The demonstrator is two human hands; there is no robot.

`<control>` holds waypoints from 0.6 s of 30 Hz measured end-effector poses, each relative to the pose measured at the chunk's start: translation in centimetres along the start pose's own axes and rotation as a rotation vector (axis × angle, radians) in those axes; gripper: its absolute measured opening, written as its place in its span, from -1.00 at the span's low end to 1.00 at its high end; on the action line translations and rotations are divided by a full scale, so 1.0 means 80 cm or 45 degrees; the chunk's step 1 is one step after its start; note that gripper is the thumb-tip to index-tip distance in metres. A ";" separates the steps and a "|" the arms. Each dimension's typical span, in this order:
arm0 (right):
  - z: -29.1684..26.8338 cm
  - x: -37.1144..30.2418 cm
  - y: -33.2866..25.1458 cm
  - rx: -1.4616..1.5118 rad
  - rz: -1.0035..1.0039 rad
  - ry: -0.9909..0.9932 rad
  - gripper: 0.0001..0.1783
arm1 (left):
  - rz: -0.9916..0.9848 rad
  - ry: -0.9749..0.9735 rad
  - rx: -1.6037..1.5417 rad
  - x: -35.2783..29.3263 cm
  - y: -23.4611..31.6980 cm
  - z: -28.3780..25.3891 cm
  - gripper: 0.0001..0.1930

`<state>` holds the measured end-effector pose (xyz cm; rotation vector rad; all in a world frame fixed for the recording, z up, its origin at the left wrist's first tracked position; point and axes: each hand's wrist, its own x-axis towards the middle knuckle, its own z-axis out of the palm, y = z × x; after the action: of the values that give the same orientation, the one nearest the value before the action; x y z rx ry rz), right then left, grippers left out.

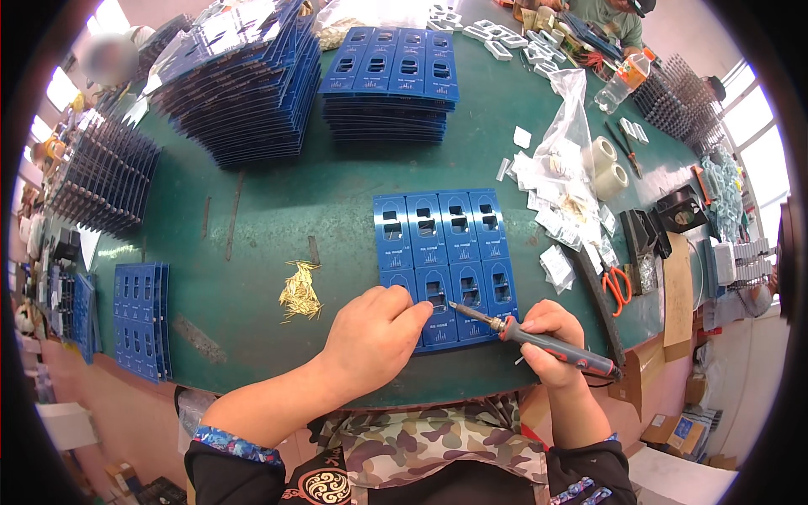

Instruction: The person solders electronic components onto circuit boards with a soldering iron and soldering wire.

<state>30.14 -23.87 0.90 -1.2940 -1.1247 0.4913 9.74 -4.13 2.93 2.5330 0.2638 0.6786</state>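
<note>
In my right hand [554, 337] is a soldering iron [572, 355] with a grey and red handle, its tip pointing left over the near half of a blue circuit board panel [473, 227]. The panel lies flat and has two rows of boards with rectangular cut-outs. My left hand [374, 337] is closed, fingertips pinched at the panel's near left part, close to the iron's tip. Whatever those fingers hold is too small or hidden to make out. Left of this hand lies a small heap of thin gold-coloured pins [300, 293] on the green table mat [269, 219].
Tall stacks of blue panels [244, 93] and a lower stack [389, 84] stand behind; more panels [140, 320] stand at left. To the right are small plastic bags [555, 215], tape rolls [610, 180], orange-handled scissors [617, 290], a fan [680, 209] and a bottle [624, 80]. A person sits far right.
</note>
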 end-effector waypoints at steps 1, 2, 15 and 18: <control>0.000 0.001 0.000 -0.019 -0.017 -0.019 -0.77 | -0.001 -0.001 0.000 0.000 0.000 0.000 -0.80; 0.000 0.002 0.001 -0.039 -0.035 -0.038 -0.77 | 0.010 -0.002 0.004 0.000 -0.001 0.001 -0.80; 0.000 0.001 0.004 -0.058 -0.047 -0.058 -0.75 | 0.040 -0.007 0.031 0.000 0.000 0.003 -0.79; -0.001 0.002 0.003 -0.107 -0.075 -0.097 -0.75 | 0.045 -0.010 0.021 0.002 0.001 0.001 -0.78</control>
<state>30.38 -23.72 0.71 -1.3200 -1.2544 0.4571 9.94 -4.18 2.94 2.5608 0.2230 0.6830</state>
